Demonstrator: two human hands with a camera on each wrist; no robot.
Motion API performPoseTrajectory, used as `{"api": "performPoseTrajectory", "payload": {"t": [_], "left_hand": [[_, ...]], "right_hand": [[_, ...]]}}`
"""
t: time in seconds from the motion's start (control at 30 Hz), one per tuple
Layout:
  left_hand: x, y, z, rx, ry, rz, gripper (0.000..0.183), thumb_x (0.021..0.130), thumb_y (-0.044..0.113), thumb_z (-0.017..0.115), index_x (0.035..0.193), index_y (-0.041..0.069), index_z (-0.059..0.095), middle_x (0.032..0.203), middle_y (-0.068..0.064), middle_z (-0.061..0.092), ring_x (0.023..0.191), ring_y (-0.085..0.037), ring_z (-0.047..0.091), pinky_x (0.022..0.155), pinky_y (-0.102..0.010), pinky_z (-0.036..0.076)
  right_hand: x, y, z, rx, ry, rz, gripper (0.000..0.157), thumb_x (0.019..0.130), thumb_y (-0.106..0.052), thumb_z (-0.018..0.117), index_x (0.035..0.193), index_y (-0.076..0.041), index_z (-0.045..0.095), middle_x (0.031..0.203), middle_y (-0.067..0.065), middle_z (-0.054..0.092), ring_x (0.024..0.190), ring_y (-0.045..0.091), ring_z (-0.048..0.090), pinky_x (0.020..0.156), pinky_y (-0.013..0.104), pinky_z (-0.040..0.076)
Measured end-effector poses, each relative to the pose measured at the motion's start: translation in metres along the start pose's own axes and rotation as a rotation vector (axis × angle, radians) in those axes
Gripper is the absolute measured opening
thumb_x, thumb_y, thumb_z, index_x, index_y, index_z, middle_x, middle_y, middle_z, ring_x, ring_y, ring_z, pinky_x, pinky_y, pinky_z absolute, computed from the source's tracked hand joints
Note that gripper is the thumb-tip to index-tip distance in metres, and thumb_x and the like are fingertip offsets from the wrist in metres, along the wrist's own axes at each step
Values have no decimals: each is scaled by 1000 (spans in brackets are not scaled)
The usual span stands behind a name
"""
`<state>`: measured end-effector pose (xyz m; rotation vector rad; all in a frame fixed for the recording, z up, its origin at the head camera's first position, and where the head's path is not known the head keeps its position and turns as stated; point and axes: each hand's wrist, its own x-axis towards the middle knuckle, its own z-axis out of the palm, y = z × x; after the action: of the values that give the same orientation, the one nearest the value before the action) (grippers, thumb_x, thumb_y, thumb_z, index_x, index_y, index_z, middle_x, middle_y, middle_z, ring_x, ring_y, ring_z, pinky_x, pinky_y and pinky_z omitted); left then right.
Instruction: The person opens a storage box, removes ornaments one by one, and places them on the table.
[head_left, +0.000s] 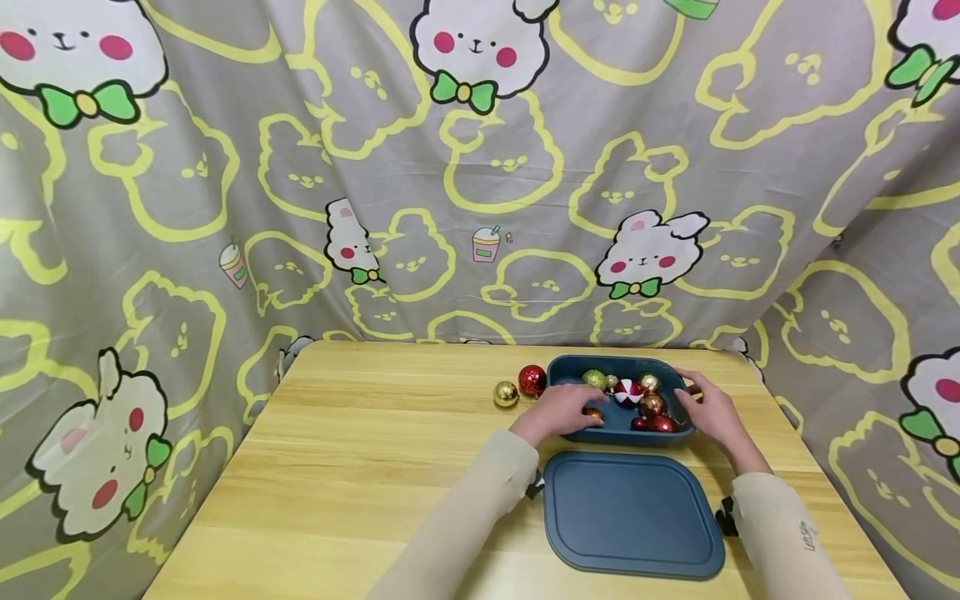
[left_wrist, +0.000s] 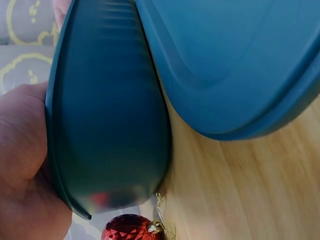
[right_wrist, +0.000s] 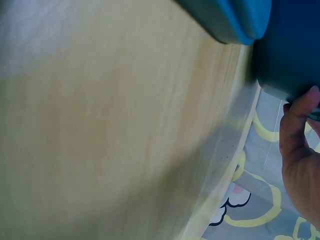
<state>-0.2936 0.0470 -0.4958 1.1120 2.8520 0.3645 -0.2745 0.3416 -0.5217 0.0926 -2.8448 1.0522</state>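
Note:
A deep blue rectangular box (head_left: pixel 622 435) holds several Christmas baubles, among them a green one (head_left: pixel 595 380), a red-and-white one (head_left: pixel 628 392), a copper one (head_left: pixel 652 405) and a red one (head_left: pixel 663 423). My left hand (head_left: pixel 558 411) reaches over the box's left rim, its fingers and thumb curved around a small orange-copper bauble (head_left: pixel 593 416) low inside. From the left wrist view those fingertips are hidden behind the box wall. At the right end my right hand (head_left: pixel 712 414) grips the rim, thumb inside; in the right wrist view its fingers (right_wrist: pixel 305 107) touch the box's end.
Left of the box, a red bauble (head_left: pixel 532 380) and a gold bauble (head_left: pixel 506 393) lie on the wooden table (head_left: pixel 360 467). The blue lid (head_left: pixel 633 512) lies flat in front of the box, between my forearms. A patterned grey curtain (head_left: pixel 420 183) hangs behind the table.

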Motion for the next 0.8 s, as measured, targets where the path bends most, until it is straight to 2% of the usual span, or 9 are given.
{"api": "performPoseTrajectory", "payload": {"t": [0.23,0.43,0.8], "left_hand": [[4,-3,4,17,-43,-13,29,100,47,66,126,37,72,123,22,71,106,-4,66,88,-25,53],[5,-3,5,58,-68,-15,25,101,52,62,121,42,74,117,25,72,100,-3,67,80,-23,51],[7,-4,0,17,-109,10,18,100,48,65,112,43,77,114,26,72,103,-2,66,83,-22,49]], "right_hand": [[-2,-3,-1,6,11,-10,48,110,-21,50,152,3,44,121,39,59,98,45,63,64,35,50],[-1,-2,-1,5,13,-10,49,110,-22,49,152,2,44,121,39,59,98,45,63,63,34,49],[1,-1,0,9,11,-13,49,111,-23,48,153,2,43,122,38,59,100,46,63,64,34,50]]}}
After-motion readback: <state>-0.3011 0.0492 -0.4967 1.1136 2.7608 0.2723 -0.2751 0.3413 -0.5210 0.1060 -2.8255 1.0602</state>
